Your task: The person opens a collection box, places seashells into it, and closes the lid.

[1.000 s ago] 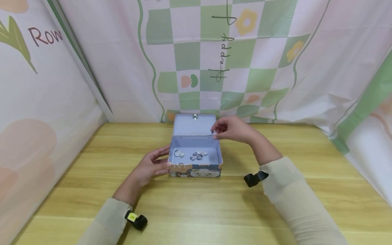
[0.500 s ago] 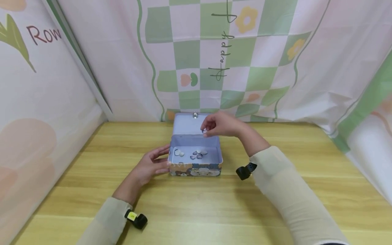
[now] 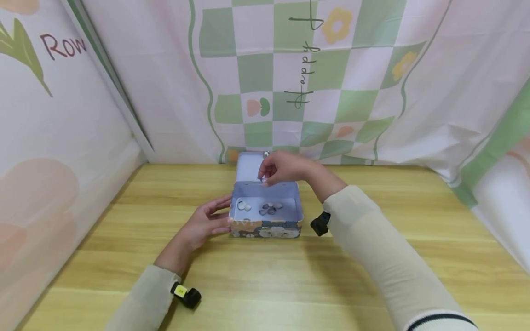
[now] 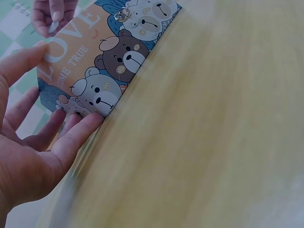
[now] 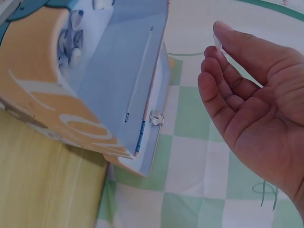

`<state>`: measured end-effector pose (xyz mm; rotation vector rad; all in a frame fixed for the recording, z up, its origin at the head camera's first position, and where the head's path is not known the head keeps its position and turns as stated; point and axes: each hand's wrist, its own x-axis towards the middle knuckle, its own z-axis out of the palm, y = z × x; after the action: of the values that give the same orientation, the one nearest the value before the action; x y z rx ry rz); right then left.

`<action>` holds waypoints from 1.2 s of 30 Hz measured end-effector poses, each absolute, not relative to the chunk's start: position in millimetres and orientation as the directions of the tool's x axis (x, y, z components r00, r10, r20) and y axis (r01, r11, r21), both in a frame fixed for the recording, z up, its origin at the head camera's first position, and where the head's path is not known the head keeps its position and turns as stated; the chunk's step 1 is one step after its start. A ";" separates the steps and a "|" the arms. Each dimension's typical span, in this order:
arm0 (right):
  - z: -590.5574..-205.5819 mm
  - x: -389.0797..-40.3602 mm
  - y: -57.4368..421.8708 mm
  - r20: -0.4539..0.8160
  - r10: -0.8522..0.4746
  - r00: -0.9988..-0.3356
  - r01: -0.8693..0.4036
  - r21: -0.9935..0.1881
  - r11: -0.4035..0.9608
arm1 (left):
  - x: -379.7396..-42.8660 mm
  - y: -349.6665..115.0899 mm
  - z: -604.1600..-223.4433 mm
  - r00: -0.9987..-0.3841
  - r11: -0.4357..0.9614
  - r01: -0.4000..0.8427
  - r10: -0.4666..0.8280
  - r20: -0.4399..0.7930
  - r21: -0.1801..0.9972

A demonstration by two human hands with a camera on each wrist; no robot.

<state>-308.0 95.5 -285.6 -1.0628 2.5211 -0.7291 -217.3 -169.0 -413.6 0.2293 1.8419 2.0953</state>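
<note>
A small tin box (image 3: 245,228) with cartoon bears stands on the table, its pale blue lid (image 3: 247,166) tipped back open. Inside lie several small shells (image 3: 271,210) in a cluster, with paler shells (image 3: 244,206) at the left. My left hand (image 3: 202,225) rests against the box's left side, its fingers fairly straight; the left wrist view shows fingertips touching the printed wall (image 4: 118,57). Above the box's rear rim, in front of the lid, my right hand (image 3: 286,166) pinches a small whitish shell (image 5: 218,43) between thumb and forefinger, mostly hidden in the head view.
The wooden table (image 3: 248,285) extends around the box. Behind it hangs a checkered cloth (image 3: 290,73), close to the lid. A metal clasp (image 5: 156,118) sticks out from the lid. Another printed cloth (image 3: 49,128) borders the left side.
My right hand has moved left with the pinched shell, from the lid's right edge to over the middle of the box. My left hand and the box stay in place.
</note>
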 end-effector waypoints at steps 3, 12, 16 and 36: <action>-287.2 -310.1 90.6 -0.098 -0.740 -0.665 -0.596 -0.527 0.605 | -217.4 -168.7 -414.2 -0.930 -0.102 -0.145 0.355 -0.100 0.984; -290.0 -316.7 79.3 -0.123 -0.766 -0.631 -0.640 -0.476 0.603 | -217.1 -167.9 -413.0 -0.929 -0.094 -0.143 0.355 -0.101 0.985; -289.6 -318.9 75.2 -0.125 -0.769 -0.627 -0.643 -0.474 0.601 | -216.9 -168.1 -412.7 -0.930 -0.093 -0.152 0.350 -0.111 0.984; -299.6 -315.2 89.1 -0.094 -0.735 -0.671 -0.602 -0.510 0.615 | -216.2 -168.0 -411.8 -0.930 -0.079 -0.147 0.351 -0.110 0.986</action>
<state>-315.2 89.1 -299.6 -1.0846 2.5479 -0.6454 -216.2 -168.0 -411.8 0.2208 1.8657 2.0750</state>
